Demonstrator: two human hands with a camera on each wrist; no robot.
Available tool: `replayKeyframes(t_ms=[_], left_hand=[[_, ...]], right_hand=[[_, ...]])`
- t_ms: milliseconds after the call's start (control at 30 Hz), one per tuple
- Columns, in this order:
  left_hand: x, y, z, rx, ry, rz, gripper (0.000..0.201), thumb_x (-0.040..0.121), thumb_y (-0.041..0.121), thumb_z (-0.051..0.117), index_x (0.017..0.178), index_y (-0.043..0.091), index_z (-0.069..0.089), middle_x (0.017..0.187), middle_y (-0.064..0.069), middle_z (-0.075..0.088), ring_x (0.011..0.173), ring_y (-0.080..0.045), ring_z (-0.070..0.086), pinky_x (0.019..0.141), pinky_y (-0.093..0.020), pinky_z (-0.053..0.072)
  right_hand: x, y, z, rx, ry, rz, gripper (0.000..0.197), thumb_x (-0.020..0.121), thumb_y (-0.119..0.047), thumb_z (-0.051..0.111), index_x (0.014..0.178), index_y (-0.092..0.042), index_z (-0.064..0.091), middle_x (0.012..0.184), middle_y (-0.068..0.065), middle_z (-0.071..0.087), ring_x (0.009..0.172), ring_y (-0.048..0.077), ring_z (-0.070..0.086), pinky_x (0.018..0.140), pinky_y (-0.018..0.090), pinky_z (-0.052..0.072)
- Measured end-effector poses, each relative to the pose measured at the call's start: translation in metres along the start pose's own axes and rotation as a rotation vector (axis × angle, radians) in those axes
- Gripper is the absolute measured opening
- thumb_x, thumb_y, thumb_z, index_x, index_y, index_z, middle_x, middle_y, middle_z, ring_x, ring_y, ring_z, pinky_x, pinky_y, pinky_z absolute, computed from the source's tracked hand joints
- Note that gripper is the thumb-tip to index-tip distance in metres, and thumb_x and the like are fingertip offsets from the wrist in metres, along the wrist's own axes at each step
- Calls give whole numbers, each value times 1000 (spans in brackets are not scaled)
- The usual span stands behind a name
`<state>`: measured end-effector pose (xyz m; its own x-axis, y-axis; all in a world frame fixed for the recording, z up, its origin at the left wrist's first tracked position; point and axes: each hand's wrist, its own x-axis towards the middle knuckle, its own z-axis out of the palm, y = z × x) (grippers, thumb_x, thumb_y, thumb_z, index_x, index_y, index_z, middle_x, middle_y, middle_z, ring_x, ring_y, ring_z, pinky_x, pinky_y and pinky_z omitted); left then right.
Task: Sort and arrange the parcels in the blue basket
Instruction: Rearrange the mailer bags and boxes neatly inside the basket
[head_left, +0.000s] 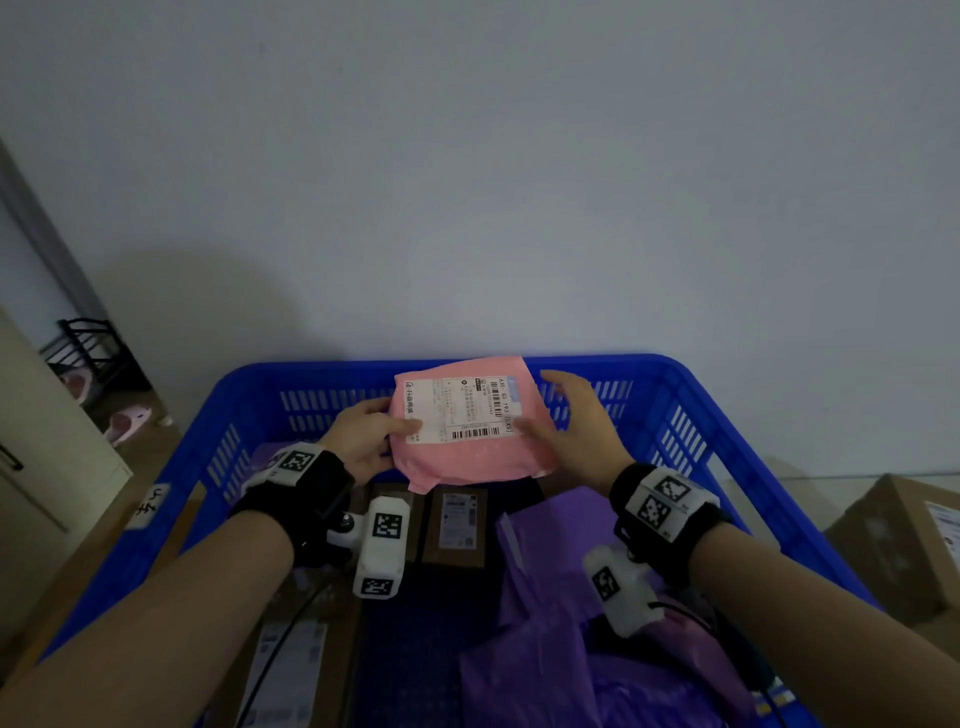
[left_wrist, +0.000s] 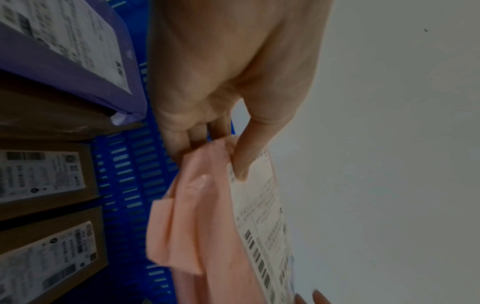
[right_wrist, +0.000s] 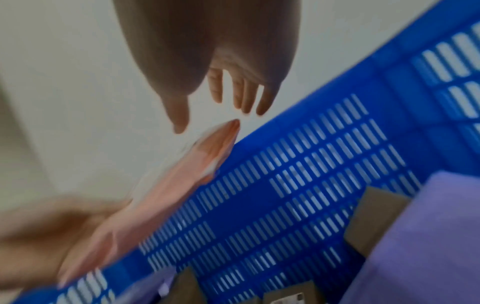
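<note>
A pink soft parcel (head_left: 467, 431) with a white shipping label is held above the far end of the blue basket (head_left: 670, 384). My left hand (head_left: 363, 431) pinches its left edge, thumb on the label and fingers beneath, as the left wrist view shows on the pink parcel (left_wrist: 207, 216). My right hand (head_left: 571, 426) hovers at the parcel's right edge with fingers spread and straight. In the right wrist view the right hand (right_wrist: 221, 102) sits just off the pink parcel (right_wrist: 182, 181), apart from it.
Inside the basket lie brown cardboard boxes (head_left: 457, 525) with labels and purple soft parcels (head_left: 561, 597). More labelled boxes (left_wrist: 44, 174) and a purple parcel (left_wrist: 64, 51) show in the left wrist view. A cardboard box (head_left: 904, 540) stands outside at right; a white wall is behind.
</note>
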<state>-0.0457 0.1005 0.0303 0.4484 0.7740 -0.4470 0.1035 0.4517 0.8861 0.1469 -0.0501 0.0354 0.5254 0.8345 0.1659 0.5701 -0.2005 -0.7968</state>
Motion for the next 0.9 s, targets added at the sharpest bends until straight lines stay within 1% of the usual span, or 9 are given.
replayKeyframes(t_ms=[167, 300, 367, 433, 500, 567, 633, 767, 900], left_hand=[[4, -23, -2, 67, 85, 33, 60, 78, -8, 68, 132, 3, 44, 127, -18, 59, 110, -35, 60, 84, -45, 52], [9, -52, -2, 287, 215, 107, 42, 79, -2, 68, 120, -4, 58, 120, -22, 64, 104, -31, 64, 95, -44, 51], [10, -65, 0, 461, 268, 143, 37, 81, 1, 66, 118, -4, 62, 120, -20, 65, 108, -32, 63, 98, -42, 49], [11, -77, 1, 560, 267, 144, 35, 84, 2, 62, 119, -2, 62, 120, -18, 65, 109, -32, 62, 96, -38, 49], [14, -89, 0, 606, 249, 109, 35, 84, 1, 57, 119, 0, 63, 120, -18, 66, 109, -31, 63, 95, -37, 49], [17, -101, -1, 658, 225, 57, 36, 84, -3, 52, 117, -1, 65, 119, -20, 66, 109, -32, 62, 94, -35, 47], [17, -112, -2, 689, 230, -1, 36, 85, -6, 47, 117, -6, 63, 120, -23, 64, 110, -35, 61, 92, -35, 46], [22, -131, -1, 677, 334, -69, 40, 83, -8, 48, 123, -10, 46, 127, -27, 56, 118, -37, 54, 98, -36, 42], [28, -132, -1, 607, 393, -91, 41, 85, -12, 40, 126, -7, 44, 125, -23, 57, 118, -34, 54, 96, -35, 42]], right_hand=[[7, 21, 6, 465, -79, 448, 57, 84, -4, 68, 136, -2, 44, 125, 22, 59, 94, 27, 62, 74, 37, 58], [-3, 36, 26, 488, -137, 548, 45, 80, 10, 66, 122, 10, 53, 107, 25, 64, 74, 26, 63, 58, 29, 58], [-7, 44, 39, 448, -154, 574, 43, 77, 14, 65, 120, 14, 55, 108, 26, 65, 80, 27, 62, 63, 29, 58], [-11, 53, 51, 398, -184, 602, 46, 76, 15, 65, 121, 12, 57, 110, 25, 65, 88, 27, 61, 73, 38, 57], [-13, 60, 60, 355, -223, 626, 53, 74, 15, 65, 124, 6, 55, 113, 22, 64, 93, 28, 61, 76, 43, 56], [-12, 69, 70, 258, -260, 609, 62, 70, 12, 68, 129, 0, 54, 121, 20, 62, 102, 29, 60, 87, 48, 54], [-10, 76, 78, 164, -291, 593, 67, 69, 11, 69, 132, -3, 53, 127, 19, 59, 113, 30, 58, 96, 45, 50], [-5, 86, 97, 104, -334, 606, 64, 73, 10, 66, 134, -4, 51, 128, 20, 57, 118, 33, 55, 93, 38, 48], [2, 92, 119, 101, -326, 601, 58, 78, 7, 62, 134, -2, 49, 120, 23, 61, 110, 34, 59, 88, 37, 50]])
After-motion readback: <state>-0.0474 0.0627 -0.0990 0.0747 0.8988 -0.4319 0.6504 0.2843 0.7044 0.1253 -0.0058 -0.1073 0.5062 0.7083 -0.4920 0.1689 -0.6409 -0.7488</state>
